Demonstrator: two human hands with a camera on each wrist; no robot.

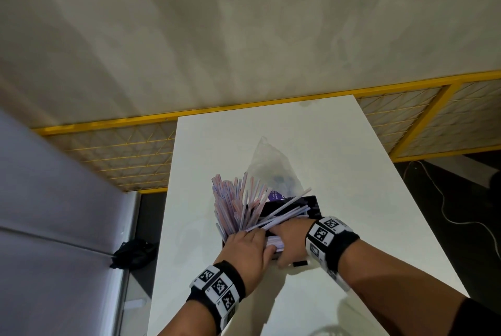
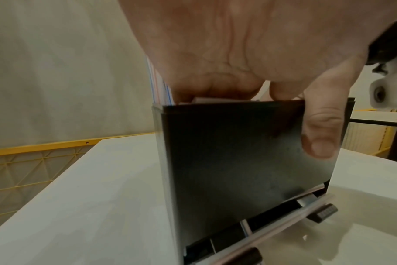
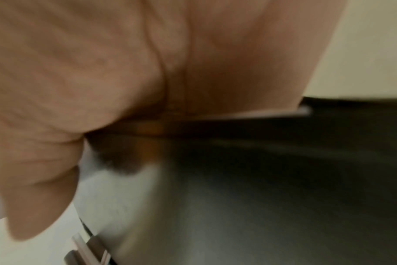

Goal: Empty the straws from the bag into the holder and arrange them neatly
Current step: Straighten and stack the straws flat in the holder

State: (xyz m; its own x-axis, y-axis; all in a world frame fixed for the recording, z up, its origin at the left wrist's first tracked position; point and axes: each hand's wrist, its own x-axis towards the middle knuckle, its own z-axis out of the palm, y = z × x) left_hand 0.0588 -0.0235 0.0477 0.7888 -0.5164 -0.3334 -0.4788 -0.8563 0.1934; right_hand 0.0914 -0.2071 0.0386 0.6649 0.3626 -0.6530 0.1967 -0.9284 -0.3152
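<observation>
A black box-shaped holder [image 1: 311, 205] stands on the white table [image 1: 352, 173]. Striped straws [image 1: 233, 200] fan up and out of its left side, and several lie slanted across its opening. A clear plastic bag [image 1: 271, 165] lies just behind it. My left hand [image 1: 261, 240] curls its fingers over the holder's [image 2: 238, 161] front rim onto the straws, its thumb [image 2: 320, 136] pressed on the front wall. My right hand [image 1: 287, 240] reaches in beside it, fingers curled over the straw ends. In the blurred right wrist view the palm [image 3: 147, 53] covers the rim and hides the fingers.
Yellow mesh fence panels [image 1: 122, 156] run behind the table. A black bag [image 1: 135, 254] lies on the floor at the left, a white cable [image 1: 447, 213] at the right. A black knob [image 2: 324, 213] sticks out at the holder's base. The near table surface is bare.
</observation>
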